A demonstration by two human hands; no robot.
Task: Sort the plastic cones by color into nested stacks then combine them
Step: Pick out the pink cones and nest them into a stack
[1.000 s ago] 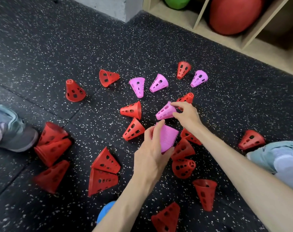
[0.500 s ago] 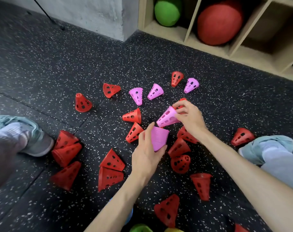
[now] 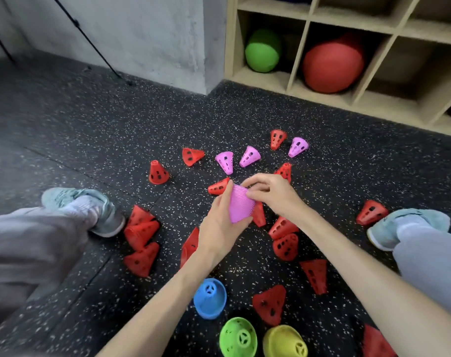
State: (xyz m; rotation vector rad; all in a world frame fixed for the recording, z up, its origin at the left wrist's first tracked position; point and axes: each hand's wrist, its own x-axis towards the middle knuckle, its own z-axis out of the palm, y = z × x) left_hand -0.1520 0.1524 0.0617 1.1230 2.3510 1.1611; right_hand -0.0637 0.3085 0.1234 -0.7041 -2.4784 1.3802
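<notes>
Since a second ago the right hand has brought its loose pink cone onto the pink stack, which the left hand grips from below; right fingertips pinch the stack's top rim. Blue, green and yellow stacks stand finished. Three pink cones and many red cones lie on the floor. Whether the added cone is fully seated is hidden by fingers.

Right hand has brought the single pink cone, held apart 0.5 s ago, onto the pink stack gripped by left hand; cone no longer separately visible. Both hands now meet at stack top.
</notes>
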